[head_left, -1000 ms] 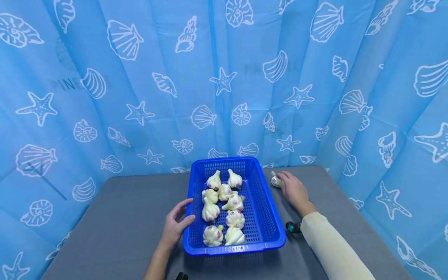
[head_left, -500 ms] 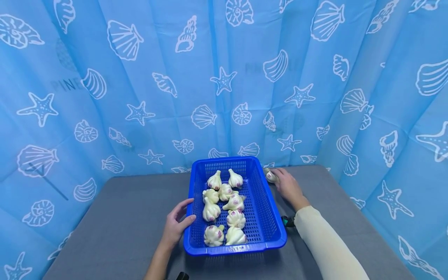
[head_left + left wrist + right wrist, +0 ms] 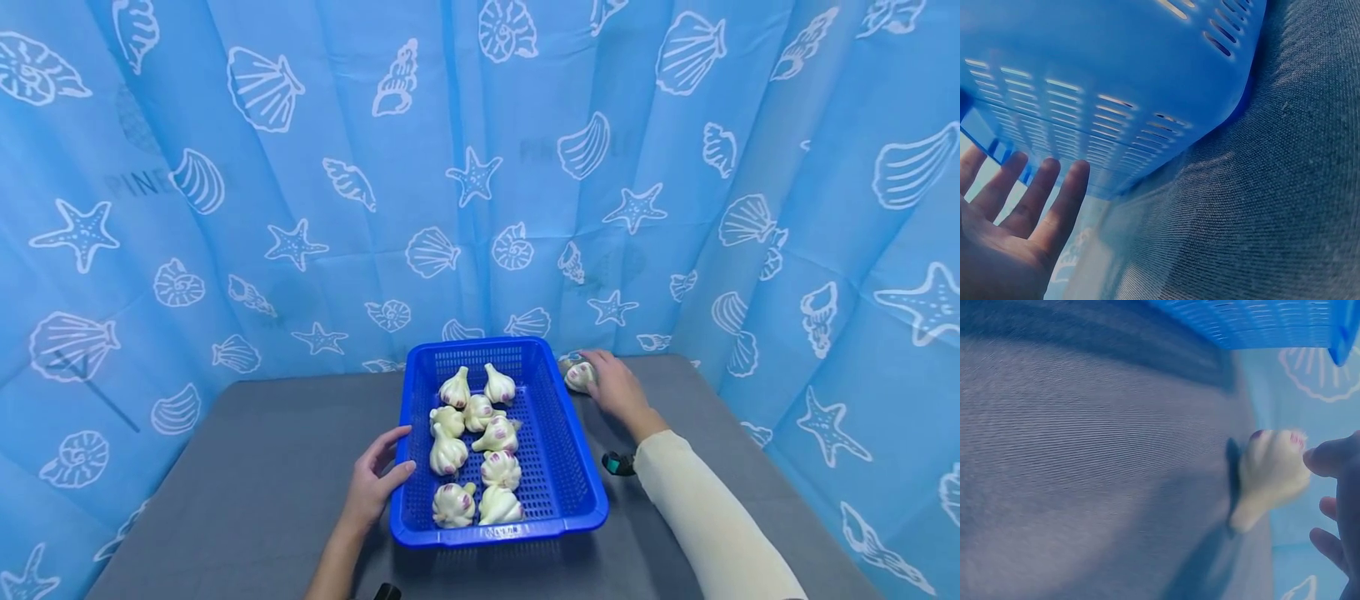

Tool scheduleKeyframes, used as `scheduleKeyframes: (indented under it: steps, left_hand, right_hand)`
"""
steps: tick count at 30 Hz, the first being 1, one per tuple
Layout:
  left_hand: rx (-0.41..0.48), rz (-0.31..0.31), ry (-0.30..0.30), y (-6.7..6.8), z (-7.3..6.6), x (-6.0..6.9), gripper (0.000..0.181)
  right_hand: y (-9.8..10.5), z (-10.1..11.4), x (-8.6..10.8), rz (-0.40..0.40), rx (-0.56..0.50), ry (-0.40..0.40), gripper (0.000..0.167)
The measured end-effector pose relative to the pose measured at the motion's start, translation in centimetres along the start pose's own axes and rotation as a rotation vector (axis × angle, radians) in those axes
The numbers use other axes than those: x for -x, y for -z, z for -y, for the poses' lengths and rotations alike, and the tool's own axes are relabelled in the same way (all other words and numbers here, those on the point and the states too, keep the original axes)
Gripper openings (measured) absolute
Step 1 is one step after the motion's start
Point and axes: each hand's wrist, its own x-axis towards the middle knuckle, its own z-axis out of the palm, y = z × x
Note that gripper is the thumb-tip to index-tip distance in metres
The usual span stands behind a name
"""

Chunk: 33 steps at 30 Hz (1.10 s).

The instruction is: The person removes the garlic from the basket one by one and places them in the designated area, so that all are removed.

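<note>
My left hand [image 3: 371, 483] rests against the left side of the blue basket [image 3: 491, 539], its index finger and thumb at the rim. In the left wrist view, the other fingers [image 3: 1044, 194] of that hand spread along the perforated wall [image 3: 1147, 81]. Inside the basket lie several white garlic bulbs [image 3: 501, 471] with purple marks, mostly on its left side. Past the basket's back right, my right hand [image 3: 618, 387] is beside another garlic bulb [image 3: 580, 377], fingers loosely extended. The right wrist view shows the thumb tip at this bulb [image 3: 1272, 469], which is on the table.
A grey cloth covers the table [image 3: 285, 467]. Behind and to the sides hangs a blue curtain [image 3: 465, 125] with white shells and starfish. A dark strap with a green part [image 3: 618, 464] is at the right wrist; the basket stands close to it.
My right hand and its garlic bulb have moved left, nearer the basket's back right corner. The bulb has turned, showing more of its side. My left hand stays at the rim.
</note>
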Motion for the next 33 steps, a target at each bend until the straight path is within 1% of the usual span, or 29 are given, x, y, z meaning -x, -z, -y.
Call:
scheduleKeyframes:
  steps: [3,7,11,17,23,28,33]
  left_hand:
    - [-0.004,0.001,-0.014,0.0,0.1,0.0,0.046]
    - [0.002,0.002,-0.012,0.0,0.1,-0.1,0.046]
    - [0.016,0.001,0.008,0.0,0.1,-0.1,0.046]
    - [0.024,-0.001,0.027,-0.1,0.1,-0.1,0.047]
    - [0.029,-0.002,0.036,-0.1,-0.2,0.0,0.047]
    - [0.023,0.004,0.027,-0.1,-0.1,0.0,0.046]
    - [0.013,0.000,0.028,-0.1,0.0,-0.1,0.047]
  right_hand:
    - [0.9,0.3,-0.3,0.000,0.011,0.003,0.053]
    - [2.0,0.8,-0.8,0.012,0.025,0.007,0.053]
    - [3.1,1.3,-1.3,0.011,0.032,0.011,0.053]
    - [4.5,2.4,-2.1,-0.023,0.022,0.031,0.053]
    - [5.5,3.9,-3.0,-0.062,-0.017,0.040,0.052]
    - [5.8,5.7,-3.2,-0.078,-0.042,0.044,0.051]
    - [5.9,7.7,-3.1,-0.130,-0.116,0.058,0.051]
